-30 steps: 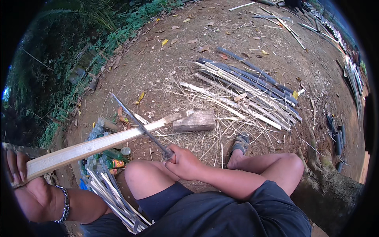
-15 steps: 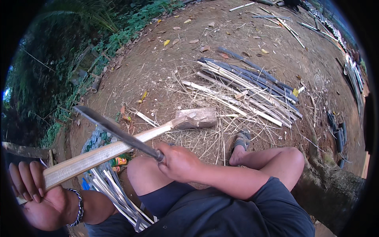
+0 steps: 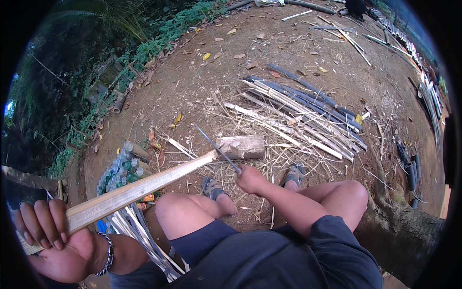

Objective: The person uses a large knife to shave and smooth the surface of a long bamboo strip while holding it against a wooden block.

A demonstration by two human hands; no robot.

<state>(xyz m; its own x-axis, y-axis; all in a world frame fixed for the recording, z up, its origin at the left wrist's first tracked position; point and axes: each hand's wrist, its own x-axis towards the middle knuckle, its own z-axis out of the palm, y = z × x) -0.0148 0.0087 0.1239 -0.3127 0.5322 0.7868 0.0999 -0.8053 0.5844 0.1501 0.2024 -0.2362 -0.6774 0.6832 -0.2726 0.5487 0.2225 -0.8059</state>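
My left hand (image 3: 48, 236), at the lower left, is closed round one end of a long pale bamboo slat (image 3: 125, 196). The slat slants up to the right, and its far end reaches a short wooden block (image 3: 248, 146) lying on the ground. In my right hand (image 3: 252, 180) is the handle of a machete, its fingers wrapped tight. The machete blade (image 3: 213, 144) points up and to the left, seen nearly edge-on, and crosses in view close to the slat's far end at the block. Whether blade and slat touch, I cannot tell.
Beyond the block lie split bamboo strips (image 3: 288, 120) and dark poles (image 3: 313, 98) among shavings. Clear bottles (image 3: 118, 173) stand left of my knee, beside more strips (image 3: 139, 238). A thick tree root (image 3: 399, 221) is at the right. Green plants (image 3: 159, 43) border the dirt.
My right hand has moved away to the right and forward, carrying the machete from the slat's middle toward its far end. The blade has turned edge-on. My left hand has shifted slightly right.
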